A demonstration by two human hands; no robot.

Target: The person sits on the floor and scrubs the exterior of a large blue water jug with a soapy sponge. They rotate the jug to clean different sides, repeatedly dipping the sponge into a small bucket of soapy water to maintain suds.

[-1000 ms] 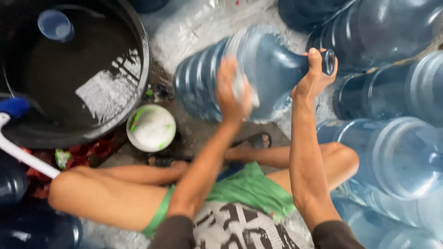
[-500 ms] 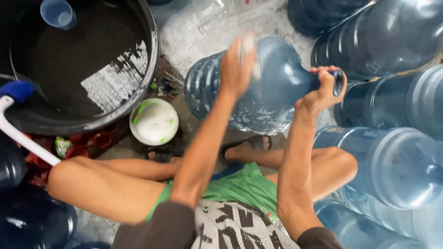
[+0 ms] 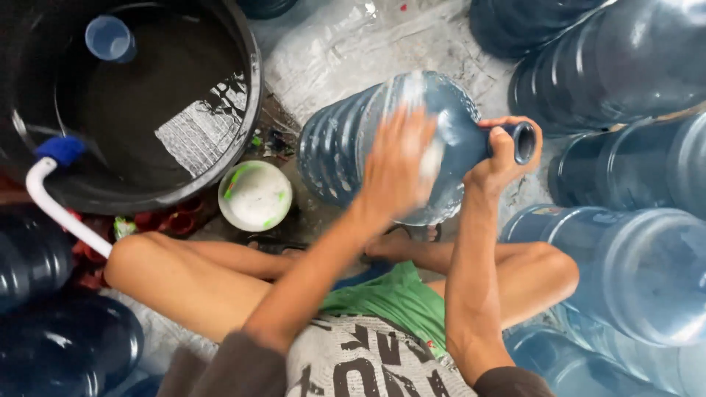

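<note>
We sit cross-legged with a large blue water jug (image 3: pixel 353 147) lying on its side over our shins, its neck pointing away from the black water tub (image 3: pixel 132 103). Laid flat like this, the jug's ribbed wall faces up towards us, so the whole side is in easy reach while the neck serves as a handle.

Our right hand (image 3: pixel 504 158) is closed tight around that neck, fingers wrapped just behind the open mouth, which appears to steady the jug and keep it from rolling. Our left hand (image 3: pixel 393 169) lies spread across the jug's shoulder, on the side nearer us; it is blurred, but the fingers look extended and apart, pressed flat on the plastic. Something pale shows at its fingertips, perhaps a cloth or sponge; the blur keeps us from telling whether it grips anything.

Between the jug and the tub a small white bowl (image 3: pixel 255 195) with green smears sits on the wet floor, near the left hand. A small blue cup (image 3: pixel 109 37) floats inside the tub at its far side, and a white pipe (image 3: pixel 62 213) with a blue cap hooks over the tub's near rim. More blue jugs (image 3: pixel 625 66) are stacked on the far side of our jug from the tub.
</note>
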